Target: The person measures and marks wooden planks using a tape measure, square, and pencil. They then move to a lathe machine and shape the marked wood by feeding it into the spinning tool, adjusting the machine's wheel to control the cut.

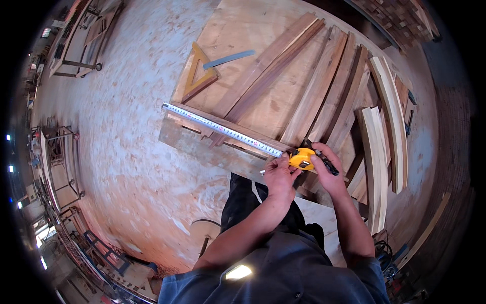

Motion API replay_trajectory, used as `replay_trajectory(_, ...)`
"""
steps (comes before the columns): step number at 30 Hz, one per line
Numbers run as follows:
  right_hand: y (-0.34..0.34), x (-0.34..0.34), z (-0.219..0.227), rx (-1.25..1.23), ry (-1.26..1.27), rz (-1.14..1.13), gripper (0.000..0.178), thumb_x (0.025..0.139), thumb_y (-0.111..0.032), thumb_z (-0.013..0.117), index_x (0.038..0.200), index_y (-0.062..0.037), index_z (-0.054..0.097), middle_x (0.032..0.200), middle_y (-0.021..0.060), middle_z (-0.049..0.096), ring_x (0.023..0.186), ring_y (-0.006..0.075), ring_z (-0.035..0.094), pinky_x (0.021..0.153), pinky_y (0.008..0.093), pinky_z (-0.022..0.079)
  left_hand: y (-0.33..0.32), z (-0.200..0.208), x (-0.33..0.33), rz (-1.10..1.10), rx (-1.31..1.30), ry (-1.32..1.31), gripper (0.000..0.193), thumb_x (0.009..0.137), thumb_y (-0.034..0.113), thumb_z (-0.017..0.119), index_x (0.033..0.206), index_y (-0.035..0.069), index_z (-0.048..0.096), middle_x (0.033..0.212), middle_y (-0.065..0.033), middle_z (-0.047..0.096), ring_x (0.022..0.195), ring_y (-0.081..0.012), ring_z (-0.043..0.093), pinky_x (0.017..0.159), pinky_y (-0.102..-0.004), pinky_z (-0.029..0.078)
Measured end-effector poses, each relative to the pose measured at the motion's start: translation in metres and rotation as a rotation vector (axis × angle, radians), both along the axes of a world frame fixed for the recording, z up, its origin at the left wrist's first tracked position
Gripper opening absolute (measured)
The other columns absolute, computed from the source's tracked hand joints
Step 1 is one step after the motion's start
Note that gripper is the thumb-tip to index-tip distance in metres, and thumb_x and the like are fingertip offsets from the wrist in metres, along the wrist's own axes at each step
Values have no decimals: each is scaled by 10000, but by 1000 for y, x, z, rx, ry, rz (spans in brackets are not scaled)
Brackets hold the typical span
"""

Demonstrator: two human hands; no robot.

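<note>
A yellow tape measure (pixel 301 159) sits between my two hands near the table's front edge. Its white blade (pixel 223 128) runs out to the left along a narrow wooden board (pixel 202 113). My left hand (pixel 281 175) is closed at the mouth of the case, fingers pinching the blade there. A small pale tip sticks out beside that hand; I cannot make out what it belongs to. My right hand (pixel 328 169) grips the case from the right, together with a dark, slim tool (pixel 325 161) whose kind is unclear.
Several brown boards (pixel 324 83) lie across the plywood table (pixel 228 30). A wooden set square (pixel 198 76) and a grey-blue strip (pixel 229 59) rest at its left. Pale curved pieces (pixel 374 167) overhang on the right. Trolleys (pixel 81 68) stand left; a round stool (pixel 203 230) is near my legs.
</note>
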State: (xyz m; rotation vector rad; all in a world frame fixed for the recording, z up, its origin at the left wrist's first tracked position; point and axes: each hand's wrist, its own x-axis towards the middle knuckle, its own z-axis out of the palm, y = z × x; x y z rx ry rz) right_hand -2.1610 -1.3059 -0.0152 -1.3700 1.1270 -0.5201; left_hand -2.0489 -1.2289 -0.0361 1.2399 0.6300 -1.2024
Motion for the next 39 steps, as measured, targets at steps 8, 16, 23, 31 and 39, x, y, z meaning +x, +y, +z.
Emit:
replay_trajectory(8, -2, 1, 5, -57, 43, 37, 264, 908, -84, 656, 1158, -12, 609, 1006, 48, 647, 933, 113, 592, 836, 263, 480, -3, 1, -1, 10, 29, 0, 175, 953, 239, 646, 964, 101, 538, 929, -48, 632, 816, -146, 627, 711, -319, 567)
replay_trajectory(16, 37, 16, 48, -149, 18, 215, 319, 881, -68, 684, 1179, -17, 581, 1051, 109, 624, 920, 196, 614, 800, 307, 490, 48, 12, 29, 92, -108, -154, 133, 918, 86, 662, 927, 79, 530, 904, -68, 625, 799, -160, 627, 695, -294, 577)
replay_trajectory(23, 82, 62, 67, -37, -283, 351, 295, 870, 4, 647, 1152, -19, 562, 1044, 115, 605, 966, 214, 619, 841, 314, 487, 88, 63, 94, 65, -296, -247, 55, 962, 82, 564, 937, 52, 525, 872, -125, 635, 783, -240, 649, 721, -379, 562)
replay_trajectory(31, 69, 38, 41, -141, -165, 11, 226, 896, -16, 625, 1116, -23, 577, 964, 103, 615, 892, 193, 613, 797, 305, 485, 92, 66, 161, -129, -309, -101, 163, 975, 190, 568, 1053, 47, 570, 890, -103, 619, 755, -249, 640, 665, -399, 577)
replay_trajectory(39, 80, 44, 35, 24, -131, -468, 237, 950, -47, 572, 1185, -33, 544, 1081, 90, 633, 951, 159, 629, 768, 308, 559, 26, 66, 266, -284, -104, -215, 276, 964, 320, 612, 1135, 104, 593, 918, -60, 587, 685, -200, 586, 575, -377, 514)
